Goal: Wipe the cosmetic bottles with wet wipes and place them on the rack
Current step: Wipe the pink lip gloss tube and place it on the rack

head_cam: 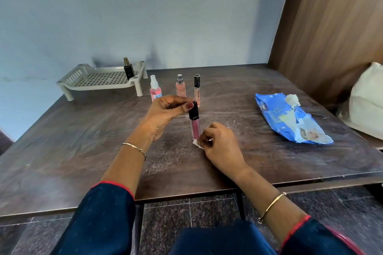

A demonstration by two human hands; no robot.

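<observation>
the pink gloss tube [195, 128] is held upright, its cap pinched in the left grip [165, 114] and its foot met by a wet wipe [196, 143] pinched in the right grip [221, 147] (just below), while the rack [99, 79] is found well beyond the left grip, the nearer one.

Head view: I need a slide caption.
Left hand steadies pink lip gloss tube; right hand holds wet wipe at its base.

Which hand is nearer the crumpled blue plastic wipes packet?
Right. The right hand, pinching a white wipe, is left of the blue packet; the left hand, farther left, grips the black cap of a pink gloss tube.
</observation>
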